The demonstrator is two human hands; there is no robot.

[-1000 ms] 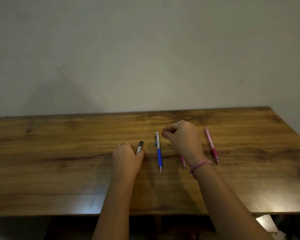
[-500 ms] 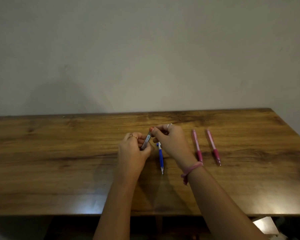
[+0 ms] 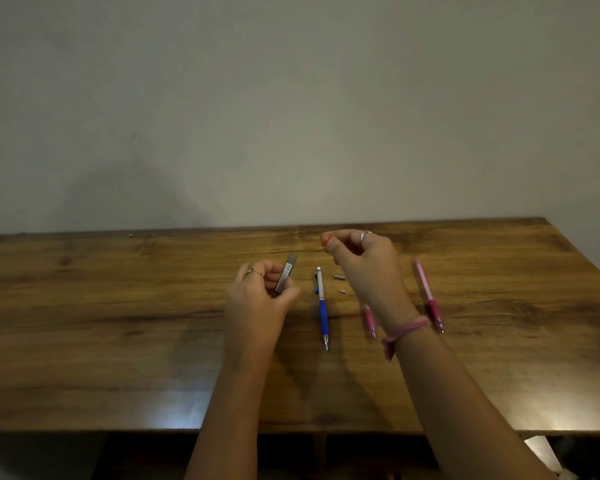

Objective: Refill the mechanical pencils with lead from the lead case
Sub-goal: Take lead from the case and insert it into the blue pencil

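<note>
Two hands are working with a lead case over a brown wooden table [image 3: 118, 323].

In the head view, the left hand [image 3: 257, 299] is holding the slim grey lead case [image 3: 286, 273] tilted, above the table. The right hand [image 3: 364, 268] is hanging raised with fingers curled; whether it is pinching something, I cannot tell. The blue and white mechanical pencil [image 3: 322, 306] is lying between the hands, two small pieces [image 3: 340, 283] beside it. One pink mechanical pencil [image 3: 428, 296] is lying right of the wrist, another pink pencil [image 3: 370, 322] partly hidden under it.

Bare forearms, left hand [image 3: 257, 299] with thin ring, right hand [image 3: 364, 265] with silver ring, possibly pink thread wristband [image 3: 404, 332]
</note>
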